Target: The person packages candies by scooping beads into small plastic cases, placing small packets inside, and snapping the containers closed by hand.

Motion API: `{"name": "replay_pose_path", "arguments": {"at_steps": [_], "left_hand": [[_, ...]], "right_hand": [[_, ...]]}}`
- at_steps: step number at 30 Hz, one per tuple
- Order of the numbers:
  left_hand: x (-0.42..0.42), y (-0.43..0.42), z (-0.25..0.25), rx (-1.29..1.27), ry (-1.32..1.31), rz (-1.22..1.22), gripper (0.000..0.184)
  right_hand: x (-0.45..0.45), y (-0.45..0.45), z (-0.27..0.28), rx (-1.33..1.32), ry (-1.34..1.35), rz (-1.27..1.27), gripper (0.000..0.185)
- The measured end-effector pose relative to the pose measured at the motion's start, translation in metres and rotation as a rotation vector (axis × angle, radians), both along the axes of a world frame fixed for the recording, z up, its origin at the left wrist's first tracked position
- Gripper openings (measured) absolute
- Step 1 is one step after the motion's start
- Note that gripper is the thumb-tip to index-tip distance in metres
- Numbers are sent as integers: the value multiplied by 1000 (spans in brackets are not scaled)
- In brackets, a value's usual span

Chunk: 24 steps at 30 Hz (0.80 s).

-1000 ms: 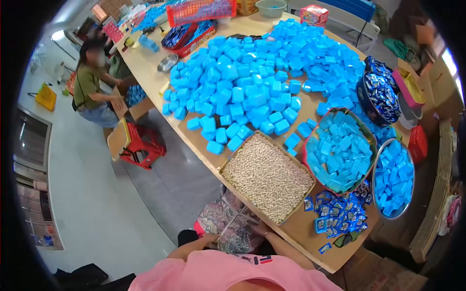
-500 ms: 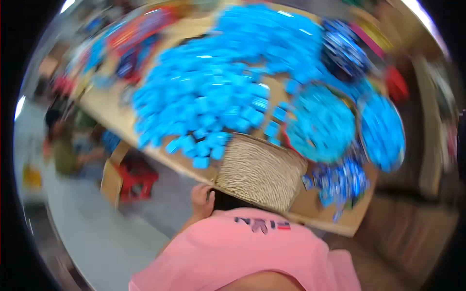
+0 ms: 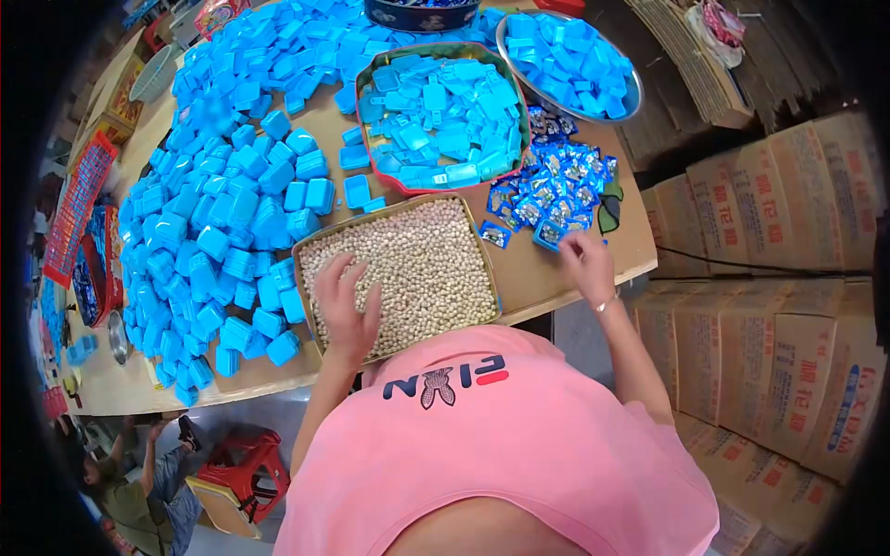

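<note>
Over the left part of a shallow tray of small pale beads (image 3: 417, 269) is my left hand (image 3: 343, 306), its fingers apart and nothing visible in them. My right hand (image 3: 588, 266) is at a small blue open case (image 3: 549, 234), its fingers closed at the case's edge. That case lies at the near side of a heap of shiny blue packets (image 3: 556, 190). Behind the bead tray stands a red-rimmed container of light blue plastic pieces (image 3: 445, 120). A large heap of blue boxes (image 3: 222, 241) spreads to the left of the tray.
A metal bowl of blue pieces (image 3: 570, 65) stands at the back right. Stacked cardboard boxes (image 3: 769, 306) rise right of the table. At the lower left are a red stool (image 3: 246, 473) and another person (image 3: 139, 491). A red basket (image 3: 82, 208) lies far left.
The view has turned toward the table's right end. Both hands have come up over the table from its near edge, the left over the beads, the right to the small blue case.
</note>
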<state>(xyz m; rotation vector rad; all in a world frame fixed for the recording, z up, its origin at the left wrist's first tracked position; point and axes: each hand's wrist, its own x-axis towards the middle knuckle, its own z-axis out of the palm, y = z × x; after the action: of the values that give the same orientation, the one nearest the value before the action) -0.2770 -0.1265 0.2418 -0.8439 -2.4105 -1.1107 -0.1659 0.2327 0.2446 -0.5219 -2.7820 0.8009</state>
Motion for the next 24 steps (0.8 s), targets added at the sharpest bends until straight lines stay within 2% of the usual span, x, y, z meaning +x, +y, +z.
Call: {"name": "replay_pose_path", "arguments": {"at_steps": [1,2,6,11,14,16,19,21,24], "left_hand": [[0,16,1,0,11,-31,38],[2,29,0,-5,17,-50,38],[16,55,-4,-80,79,-107,38],[38,74,2,-135,-119,-234,37],[32,100,6,-188,-121,-364,36],[18,121,11,-237,-122,-466,35],[5,172,-2,-353,-211,-564,42],[2,208,-23,-359,27,-721,42],[4,235,-54,-387,43,-678,44]], "right_hand": [[-6,8,-7,113,119,76,23],[-8,14,-16,108,138,88,23],[-12,26,-50,219,-59,186,47],[-1,24,-63,98,0,387,61],[15,33,-47,96,159,302,51],[36,59,-46,36,42,-138,40],[55,86,-71,76,0,-251,34],[67,99,-85,122,-47,-352,29],[73,103,-83,32,-22,-345,25]]}}
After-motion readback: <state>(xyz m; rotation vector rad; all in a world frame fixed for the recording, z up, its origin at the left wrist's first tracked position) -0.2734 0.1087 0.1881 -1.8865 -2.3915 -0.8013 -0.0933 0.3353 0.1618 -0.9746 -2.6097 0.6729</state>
